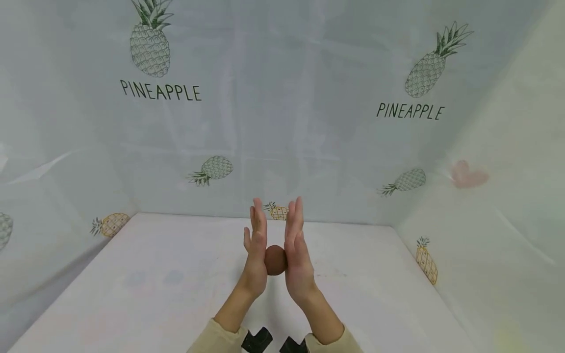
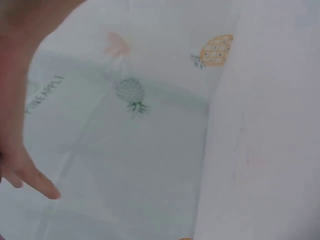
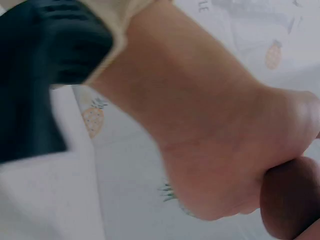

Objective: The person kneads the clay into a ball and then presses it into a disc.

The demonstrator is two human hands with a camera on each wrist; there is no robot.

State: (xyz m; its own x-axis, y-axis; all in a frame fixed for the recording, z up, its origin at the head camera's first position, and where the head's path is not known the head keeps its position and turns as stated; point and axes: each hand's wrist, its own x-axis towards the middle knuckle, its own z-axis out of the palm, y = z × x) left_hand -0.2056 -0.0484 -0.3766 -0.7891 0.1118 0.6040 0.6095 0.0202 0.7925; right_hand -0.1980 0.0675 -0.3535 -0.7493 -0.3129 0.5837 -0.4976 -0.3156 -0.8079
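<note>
A round brown ball [image 1: 275, 260], smooth like clay or dough, sits between two upright palms in the head view. My left hand [image 1: 256, 255] presses it from the left with straight fingers pointing up. From the other side my right hand [image 1: 298, 255] presses it with its palm, fingers straight as well. The right wrist view shows the ball [image 3: 291, 200] against the heel of the right hand [image 3: 215, 150]. Only part of the left hand [image 2: 17, 120] enters the left wrist view, and the ball is out of sight there.
Below the hands lies a white tabletop [image 1: 176, 294] with faint coloured smudges. A pale curtain [image 1: 282, 122] printed with pineapples hangs behind it and along both sides. Black wrist mounts [image 1: 257, 340] sit at the cuffs of beige sleeves [image 1: 219, 337].
</note>
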